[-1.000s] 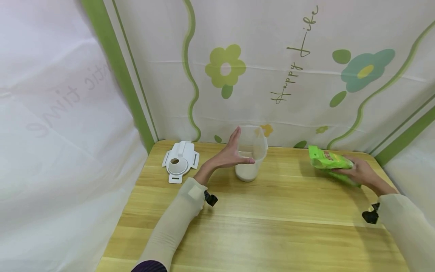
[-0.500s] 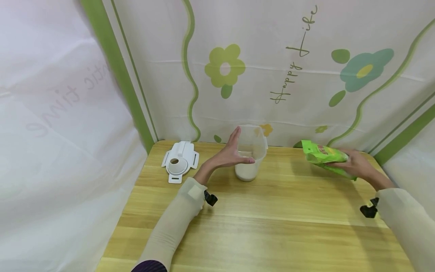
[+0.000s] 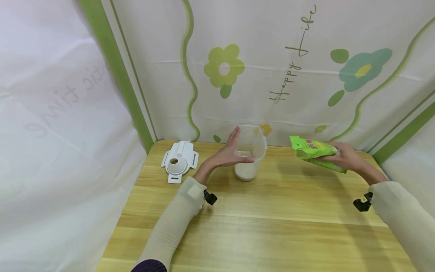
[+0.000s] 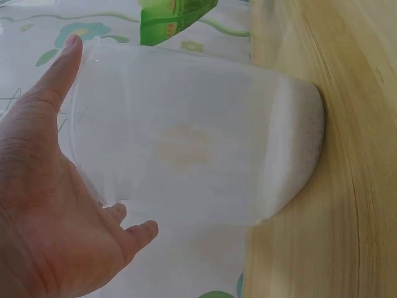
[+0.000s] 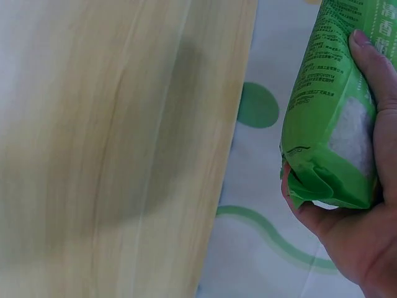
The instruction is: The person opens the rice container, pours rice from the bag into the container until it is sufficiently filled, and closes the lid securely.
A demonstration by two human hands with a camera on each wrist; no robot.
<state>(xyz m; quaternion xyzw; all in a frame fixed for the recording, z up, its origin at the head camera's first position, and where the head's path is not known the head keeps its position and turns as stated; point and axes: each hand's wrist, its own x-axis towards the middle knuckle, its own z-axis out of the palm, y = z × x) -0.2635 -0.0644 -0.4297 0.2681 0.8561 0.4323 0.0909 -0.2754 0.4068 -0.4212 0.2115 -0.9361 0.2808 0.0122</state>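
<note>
Bag (image 3: 310,149) in right hand (image 3: 344,156); fine print (image 5: 322,67) only in right wrist view.

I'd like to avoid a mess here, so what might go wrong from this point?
The green bag in the right hand is beside the clear container, not above it; if it is open, which I can't tell, its contents might spill on the table.

The container's top is uncovered, so tipping might spill what looks like a whitish layer inside.

The left hand is near the rim, so a low bump could shift the base.
</note>
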